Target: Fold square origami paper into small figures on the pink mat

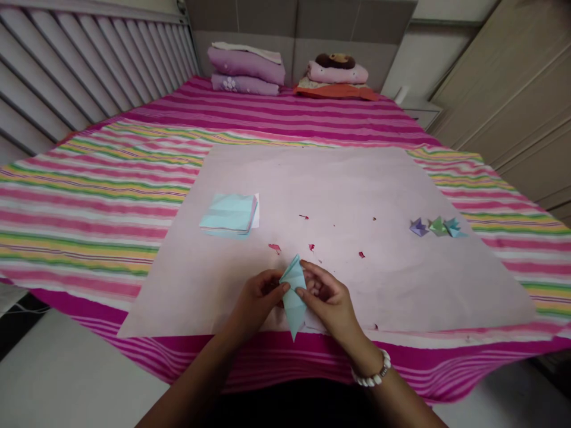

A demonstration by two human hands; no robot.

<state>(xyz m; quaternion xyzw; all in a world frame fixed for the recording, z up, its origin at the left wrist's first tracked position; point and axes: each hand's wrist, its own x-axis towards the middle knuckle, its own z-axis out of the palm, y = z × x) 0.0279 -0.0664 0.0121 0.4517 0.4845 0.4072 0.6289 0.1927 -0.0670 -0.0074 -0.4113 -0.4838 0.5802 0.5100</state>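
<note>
Between my two hands is a light blue folded paper [295,306], long and diamond-shaped, with its lower tip pointing toward me. My left hand [263,294] pinches its left edge between thumb and fingers. On the other side my right hand [328,294] grips the right edge, its thumb on the front face and the fingers partly hidden behind. A white beaded bracelet [373,371] circles my right wrist. Both hands are over the near edge of a large pale sheet [339,184] spread on the bed.
A stack of light blue paper squares [228,213] lies at left. Small folded paper pieces sit at right: purple [418,227], green [438,226] and blue [454,227]. Red scraps [275,248] dot the sheet. Folded bedding [246,65] is at the headboard; a white railing [98,59] runs along the left.
</note>
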